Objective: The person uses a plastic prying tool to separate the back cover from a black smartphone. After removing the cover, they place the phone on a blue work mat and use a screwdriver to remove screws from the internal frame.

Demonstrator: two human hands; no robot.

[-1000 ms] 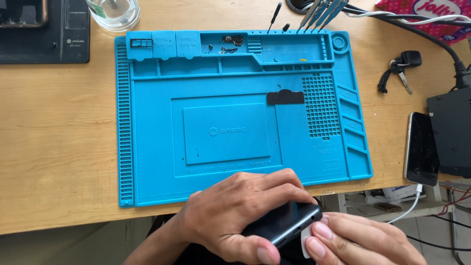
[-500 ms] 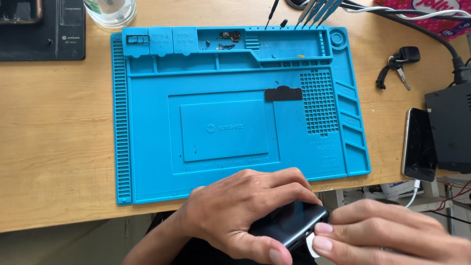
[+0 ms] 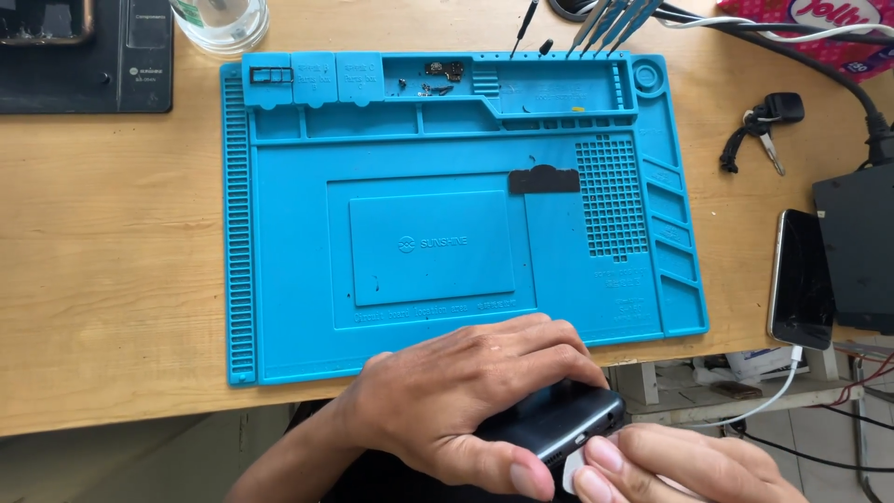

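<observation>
At the bottom centre of the frame, your left hand (image 3: 466,410) wraps over a dark phone (image 3: 559,424), fingers curled across its top and thumb pressed along its near edge, so it is clamped firmly. The phone sits just off the front edge of the table (image 3: 112,279), below the lower rim of the blue mat (image 3: 279,279), not resting on it. Its long axis runs from lower left up to the right, and the exposed end, with the port, points toward the lower right of the frame.

That end is where your right hand (image 3: 680,466) meets it. Your right fingertips (image 3: 605,456) are pinched together on a small white piece (image 3: 570,477), held touching or just beside the phone's end; which of the two I cannot tell. So your right hand is the nearer one to the port end, and the left only steadies the body.

Toward the right edge, a second phone (image 3: 801,279) lies on a white cable (image 3: 773,396).
</observation>
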